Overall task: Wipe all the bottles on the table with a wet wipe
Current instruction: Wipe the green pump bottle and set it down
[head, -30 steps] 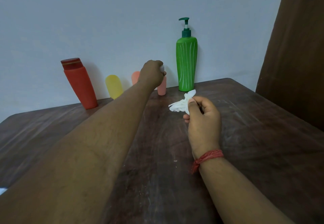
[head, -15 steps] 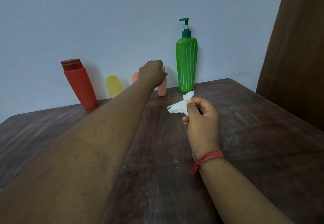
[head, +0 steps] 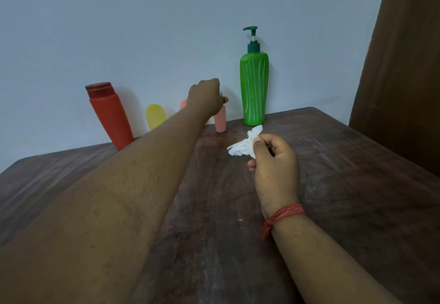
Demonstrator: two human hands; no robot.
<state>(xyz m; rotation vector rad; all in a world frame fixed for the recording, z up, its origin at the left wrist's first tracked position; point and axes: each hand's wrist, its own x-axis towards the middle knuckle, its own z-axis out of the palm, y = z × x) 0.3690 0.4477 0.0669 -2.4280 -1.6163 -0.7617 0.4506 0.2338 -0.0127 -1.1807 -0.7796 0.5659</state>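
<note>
Your left hand [head: 206, 96] curls over the small pink plastic bottle [head: 220, 121], just left of the tall green pump bottle [head: 253, 89] on the surface. Right hand [head: 273, 160] pinches the crumpled white wet wipe [head: 242, 146]. Grip firmly, bring it close, then wipe all round.

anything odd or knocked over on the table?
Nothing spilled or toppled. The red bottle appears to lean left, perhaps only wide-angle distortion. The green pump bottle stands upright; the left hand covers the top of a pink bottle.
</note>
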